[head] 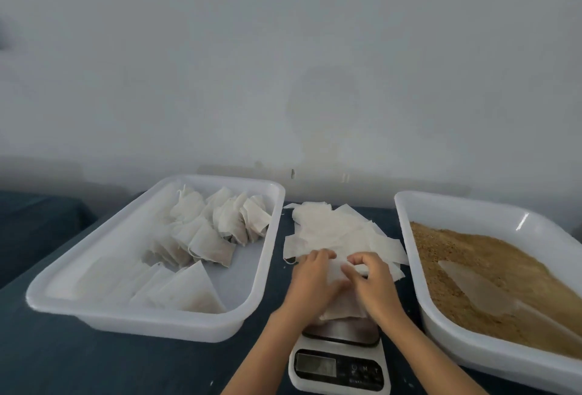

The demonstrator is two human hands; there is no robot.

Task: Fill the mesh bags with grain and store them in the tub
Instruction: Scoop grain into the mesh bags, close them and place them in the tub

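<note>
Kitchen scale (340, 360), one: platform mostly hidden under mesh bag (338, 272), display unreadable. Left hand (311, 281) and right hand (374, 284): fingers pinching that bag at 6 o'clock of empty-bag pile (337, 231). Tubs, two: filled-bag tub (151, 312) at 9 o'clock, bags overlapping, uncountable; grain tub (472, 209) at 3 o'clock, cut off, scoop (485, 290) half-buried.

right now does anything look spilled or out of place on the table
Nothing spilled. The loose pile of empty white mesh bags lies untidily fanned on the dark table, and a translucent plastic scoop lies half-sunk in the brown grain in the right white tub.
</note>
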